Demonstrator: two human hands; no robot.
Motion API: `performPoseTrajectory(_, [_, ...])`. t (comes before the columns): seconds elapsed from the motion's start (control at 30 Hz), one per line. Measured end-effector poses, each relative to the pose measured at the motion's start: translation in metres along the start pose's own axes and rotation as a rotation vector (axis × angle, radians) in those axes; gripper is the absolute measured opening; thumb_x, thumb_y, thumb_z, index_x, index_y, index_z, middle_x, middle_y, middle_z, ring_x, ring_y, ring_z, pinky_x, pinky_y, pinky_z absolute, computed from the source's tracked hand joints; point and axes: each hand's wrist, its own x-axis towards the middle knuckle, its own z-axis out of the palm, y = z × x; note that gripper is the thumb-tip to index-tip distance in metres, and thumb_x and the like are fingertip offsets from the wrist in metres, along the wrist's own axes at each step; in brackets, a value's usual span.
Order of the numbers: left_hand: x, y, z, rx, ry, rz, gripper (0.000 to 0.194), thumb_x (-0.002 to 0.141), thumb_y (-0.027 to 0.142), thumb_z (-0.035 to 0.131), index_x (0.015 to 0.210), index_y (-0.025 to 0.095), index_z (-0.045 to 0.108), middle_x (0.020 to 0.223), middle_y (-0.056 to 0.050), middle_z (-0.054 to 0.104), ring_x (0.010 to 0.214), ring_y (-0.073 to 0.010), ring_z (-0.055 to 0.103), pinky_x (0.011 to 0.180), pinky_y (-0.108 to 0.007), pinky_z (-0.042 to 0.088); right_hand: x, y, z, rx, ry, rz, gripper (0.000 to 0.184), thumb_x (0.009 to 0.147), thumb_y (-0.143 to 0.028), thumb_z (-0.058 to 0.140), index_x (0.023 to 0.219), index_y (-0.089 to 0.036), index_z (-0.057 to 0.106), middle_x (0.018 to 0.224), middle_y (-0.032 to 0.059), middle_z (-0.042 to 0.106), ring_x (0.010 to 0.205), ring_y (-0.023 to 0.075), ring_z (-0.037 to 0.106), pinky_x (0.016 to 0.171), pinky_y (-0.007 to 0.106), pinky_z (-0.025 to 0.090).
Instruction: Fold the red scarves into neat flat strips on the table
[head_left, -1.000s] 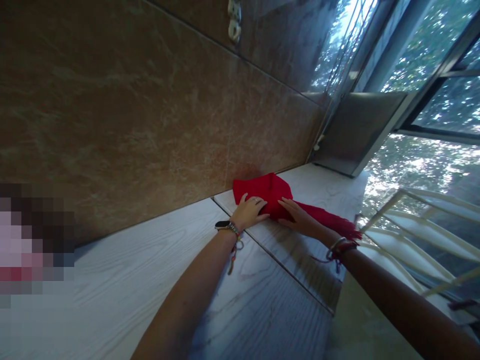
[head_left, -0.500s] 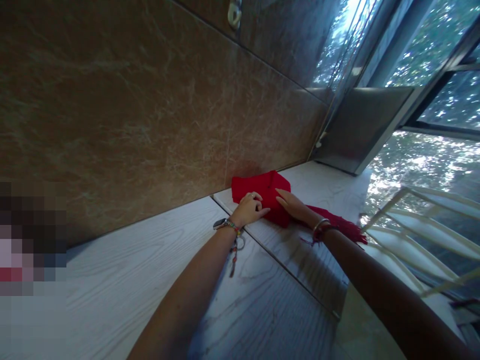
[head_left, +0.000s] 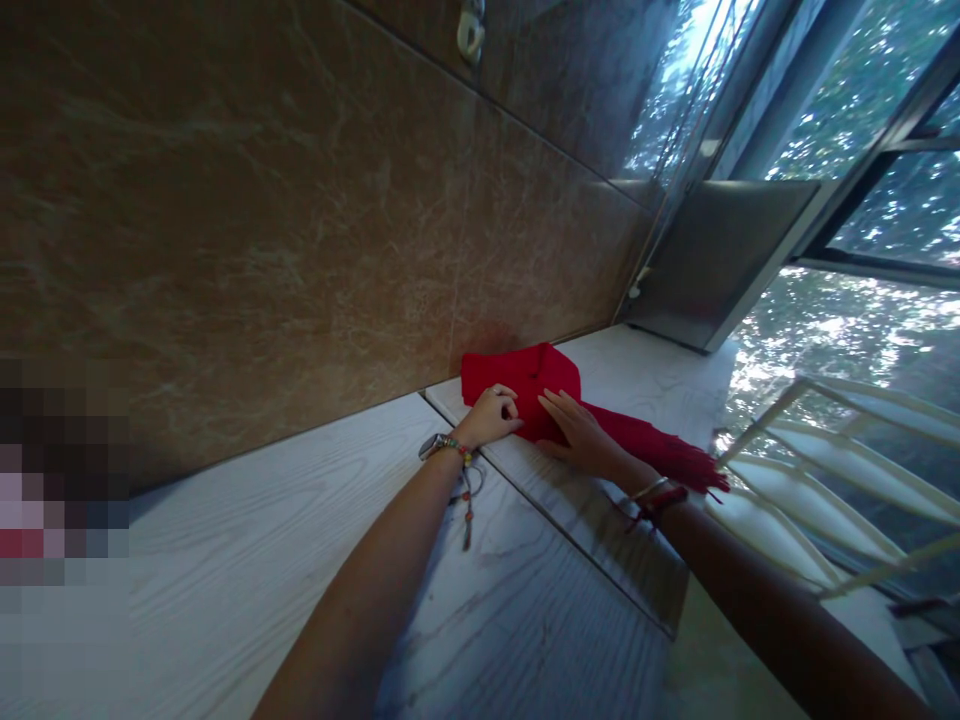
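Observation:
A red fringed scarf [head_left: 556,372] lies folded in a small bundle against the wall, with one fringed length stretching right across the tabletop [head_left: 315,500]. My left hand [head_left: 487,418] rests on the bundle's near left part. Its fingers are curled in toward the thumb at the cloth; the fingertips are partly hidden. My right hand [head_left: 586,440] lies palm down over the near right part of the bundle, fingers stretched out and touching the fabric. A watch and a beaded bracelet [head_left: 459,450] circle my left wrist, and bracelets [head_left: 660,500] circle the right.
A brown tiled wall [head_left: 262,250] borders the table at the back. To the right are a metallic panel [head_left: 727,260], windows, and a cream-framed rack or chair [head_left: 832,480] beyond the table's edge. Part of a blurred-out person [head_left: 52,480] shows at the far left.
My right hand has drawn back toward me and flattened, showing more of the scarf's fringed length. The left hand's thumb has come nearer its curled fingers. The scarf has hardly moved.

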Motion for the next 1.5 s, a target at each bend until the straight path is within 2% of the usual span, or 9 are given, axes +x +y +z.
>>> performPoseTrajectory(0.23, [-0.001, -0.006, 0.002, 0.032, -0.05, 0.059, 0.011, 0.066, 0.012, 0.073, 0.067, 0.016, 0.063, 0.115, -0.009, 0.056, 0.104, -0.0201, 0.058, 0.09, -0.032, 0.048, -0.012, 0.014, 0.004, 0.086, 0.143, 0.003, 0.063, 0.08, -0.041, 0.061, 0.138, -0.025, 0.043, 0.14, 0.0142, 0.047, 0.133, 0.0313, 0.039, 0.106, 0.056, 0.035])
performPoseTrajectory(0.4, [-0.001, -0.004, 0.003, 0.1, -0.064, 0.102, 0.015, 0.068, 0.015, 0.073, 0.075, 0.017, 0.06, 0.113, -0.009, 0.058, 0.106, -0.0218, 0.055, 0.094, -0.034, 0.045, -0.01, 0.01, -0.003, 0.026, 0.129, 0.075, 0.057, 0.079, -0.038, 0.061, 0.133, -0.023, 0.05, 0.136, 0.015, 0.052, 0.125, 0.032, 0.049, 0.1, 0.053, 0.042])
performPoseTrajectory(0.57, [-0.004, 0.007, 0.0, 0.185, -0.089, 0.121, 0.047, 0.074, 0.019, 0.071, 0.117, 0.015, 0.052, 0.117, -0.011, 0.06, 0.108, -0.0237, 0.055, 0.095, -0.037, 0.043, -0.009, -0.007, -0.013, -0.194, -0.016, 0.11, 0.055, 0.08, -0.018, 0.053, 0.135, -0.018, 0.048, 0.135, 0.0178, 0.053, 0.107, 0.0312, 0.062, 0.086, 0.045, 0.053])
performPoseTrajectory(0.67, [-0.006, 0.013, -0.003, 0.358, -0.141, 0.141, 0.053, 0.081, 0.026, 0.065, 0.129, 0.013, 0.046, 0.122, -0.014, 0.058, 0.112, -0.0257, 0.054, 0.095, -0.037, 0.041, -0.007, -0.009, -0.02, -0.242, -0.037, 0.076, 0.053, 0.08, -0.008, 0.044, 0.133, -0.017, 0.051, 0.125, 0.0152, 0.061, 0.1, 0.0266, 0.065, 0.083, 0.039, 0.054])
performPoseTrajectory(0.87, [-0.007, 0.015, -0.005, 0.518, -0.136, 0.244, 0.055, 0.082, 0.036, 0.063, 0.132, 0.018, 0.046, 0.123, -0.012, 0.057, 0.116, -0.0258, 0.051, 0.098, -0.039, 0.036, -0.01, 0.001, -0.03, -0.217, -0.067, -0.068, 0.055, 0.081, -0.004, 0.035, 0.132, -0.014, 0.051, 0.112, 0.0144, 0.066, 0.093, 0.0225, 0.065, 0.085, 0.037, 0.053])
performPoseTrajectory(1.07, [-0.005, 0.018, -0.006, 0.593, -0.1, 0.358, 0.032, 0.09, 0.021, 0.05, 0.121, 0.02, 0.057, 0.125, -0.011, 0.057, 0.12, -0.0222, 0.049, 0.096, -0.037, 0.038, -0.01, 0.015, -0.026, -0.248, 0.11, -0.082, 0.048, 0.08, -0.004, 0.038, 0.122, -0.014, 0.057, 0.106, 0.015, 0.067, 0.095, 0.0244, 0.063, 0.084, 0.04, 0.053])
performPoseTrajectory(1.23, [-0.005, 0.013, -0.008, 0.577, 0.003, 0.185, 0.04, 0.09, 0.021, 0.05, 0.13, 0.017, 0.05, 0.126, -0.011, 0.058, 0.116, -0.0211, 0.053, 0.094, -0.035, 0.041, -0.003, 0.022, -0.02, -0.12, 0.245, -0.175, 0.053, 0.071, 0.0, 0.037, 0.116, -0.017, 0.059, 0.11, 0.011, 0.064, 0.102, 0.0223, 0.06, 0.093, 0.044, 0.05])
performPoseTrajectory(1.37, [-0.004, 0.009, -0.01, 0.637, -0.084, 0.171, 0.028, 0.092, 0.016, 0.043, 0.113, 0.018, 0.061, 0.109, -0.007, 0.067, 0.103, -0.0186, 0.06, 0.088, -0.033, 0.042, -0.018, 0.025, -0.012, -0.089, 0.293, 0.01, 0.057, 0.067, -0.005, 0.046, 0.124, -0.014, 0.052, 0.112, 0.0141, 0.058, 0.097, 0.0259, 0.059, 0.086, 0.045, 0.052])
performPoseTrajectory(1.5, [-0.003, 0.012, -0.008, 0.671, -0.065, 0.197, 0.028, 0.093, 0.013, 0.038, 0.104, 0.015, 0.063, 0.104, -0.009, 0.067, 0.099, -0.0209, 0.061, 0.084, -0.036, 0.041, -0.037, 0.031, -0.008, -0.109, 0.274, 0.134, 0.034, 0.073, -0.008, 0.044, 0.102, -0.016, 0.06, 0.092, 0.0111, 0.061, 0.082, 0.0235, 0.059, 0.077, 0.04, 0.053])
